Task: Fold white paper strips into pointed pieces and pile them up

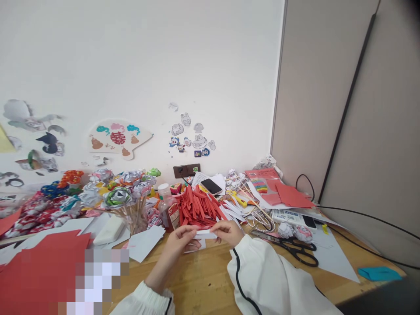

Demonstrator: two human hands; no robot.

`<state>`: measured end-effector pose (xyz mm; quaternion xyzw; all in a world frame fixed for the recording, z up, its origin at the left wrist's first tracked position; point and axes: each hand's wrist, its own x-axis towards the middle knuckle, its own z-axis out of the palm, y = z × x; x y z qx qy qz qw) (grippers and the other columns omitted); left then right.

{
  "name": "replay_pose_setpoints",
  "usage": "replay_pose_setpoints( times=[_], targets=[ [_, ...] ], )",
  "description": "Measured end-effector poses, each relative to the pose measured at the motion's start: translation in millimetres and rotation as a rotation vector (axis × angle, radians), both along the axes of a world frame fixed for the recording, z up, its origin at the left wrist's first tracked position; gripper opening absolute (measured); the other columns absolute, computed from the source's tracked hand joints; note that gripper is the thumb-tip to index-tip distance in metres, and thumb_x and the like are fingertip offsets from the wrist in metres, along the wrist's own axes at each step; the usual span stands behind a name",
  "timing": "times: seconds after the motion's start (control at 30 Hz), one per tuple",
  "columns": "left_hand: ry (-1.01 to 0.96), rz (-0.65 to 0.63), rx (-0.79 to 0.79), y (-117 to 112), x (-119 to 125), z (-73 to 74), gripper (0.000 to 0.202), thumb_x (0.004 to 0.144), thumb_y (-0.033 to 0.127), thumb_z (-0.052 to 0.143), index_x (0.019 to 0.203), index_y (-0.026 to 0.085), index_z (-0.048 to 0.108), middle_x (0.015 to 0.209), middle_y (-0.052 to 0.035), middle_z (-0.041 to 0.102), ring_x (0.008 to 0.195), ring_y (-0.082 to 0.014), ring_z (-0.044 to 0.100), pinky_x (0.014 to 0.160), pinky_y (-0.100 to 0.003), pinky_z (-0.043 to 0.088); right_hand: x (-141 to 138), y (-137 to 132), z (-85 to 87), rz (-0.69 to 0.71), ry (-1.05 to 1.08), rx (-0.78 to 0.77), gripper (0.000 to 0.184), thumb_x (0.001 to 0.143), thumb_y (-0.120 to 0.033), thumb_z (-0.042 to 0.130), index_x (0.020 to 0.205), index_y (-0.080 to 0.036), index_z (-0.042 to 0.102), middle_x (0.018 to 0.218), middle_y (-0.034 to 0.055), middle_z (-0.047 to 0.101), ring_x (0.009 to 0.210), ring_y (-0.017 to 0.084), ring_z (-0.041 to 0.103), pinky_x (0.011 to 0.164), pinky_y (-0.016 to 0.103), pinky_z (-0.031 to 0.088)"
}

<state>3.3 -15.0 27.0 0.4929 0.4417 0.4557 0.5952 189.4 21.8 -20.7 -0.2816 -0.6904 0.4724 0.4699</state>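
Note:
My left hand (180,243) and my right hand (230,232) meet over the wooden table (203,280), both pinched on a small folded strip of white paper (206,234) held between them. Just behind the hands lies a heap of folded red paper strips (198,208). A glue bottle with a red label (169,211) stands to the left of that heap. Both my sleeves are white with a dark trim line.
Paper flowers on sticks (124,194) fill the left. Red sheets (49,258) and white sheets (146,241) lie at the front left. Black scissors (300,250), a phone (211,186), red paper (288,194), cables and a blue scrap (379,273) sit on the right.

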Motion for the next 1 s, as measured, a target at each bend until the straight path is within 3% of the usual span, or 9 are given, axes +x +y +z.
replay_pose_setpoints(
  times=[0.17, 0.37, 0.73, 1.0],
  targets=[
    [0.058, 0.016, 0.043, 0.4, 2.5, -1.5, 0.035, 0.054, 0.036, 0.065, 0.078, 0.013, 0.055, 0.059, -0.003, 0.065, 0.055, -0.0162, 0.062, 0.056, -0.028, 0.049, 3.2, -1.2, 2.6, 0.086, -0.066, -0.057, 0.037, 0.071, -0.043, 0.046, 0.096, -0.016, 0.051, 0.064, 0.0004, 0.058, 0.05, 0.009, 0.056, 0.047, 0.021, 0.045],
    [0.171, 0.01, 0.044, 3.1, 3.1, -7.8, 0.034, 0.054, 0.039, 0.064, 0.074, 0.014, 0.053, 0.055, -0.0026, 0.065, 0.051, -0.0151, 0.061, 0.051, -0.024, 0.047, 2.5, 6.0, -6.5, -0.012, -0.247, -0.031, 0.037, 0.07, -0.048, 0.046, 0.079, -0.014, 0.057, 0.058, 0.0012, 0.057, 0.047, 0.01, 0.053, 0.045, 0.02, 0.042],
    [0.225, 0.039, -0.012, -1.6, 6.8, -1.1, 0.031, 0.053, 0.041, 0.063, 0.064, 0.015, 0.052, 0.05, 0.0007, 0.065, 0.048, -0.0137, 0.06, 0.049, -0.021, 0.043, 2.2, 11.2, -12.0, -0.019, -0.269, -0.016, 0.033, 0.069, -0.044, 0.049, 0.077, -0.014, 0.058, 0.061, 0.0025, 0.06, 0.051, 0.011, 0.056, 0.049, 0.022, 0.044],
    [0.281, 0.014, 0.091, 1.7, 3.9, -8.7, 0.028, 0.059, 0.042, 0.058, 0.062, 0.016, 0.05, 0.052, -0.0001, 0.063, 0.051, -0.0147, 0.059, 0.048, -0.021, 0.041, 4.0, 6.6, -6.5, -0.063, -0.365, 0.045, 0.024, 0.073, -0.036, 0.046, 0.076, -0.015, 0.057, 0.06, 0.0012, 0.06, 0.052, 0.011, 0.055, 0.05, 0.022, 0.041]
  ],
)
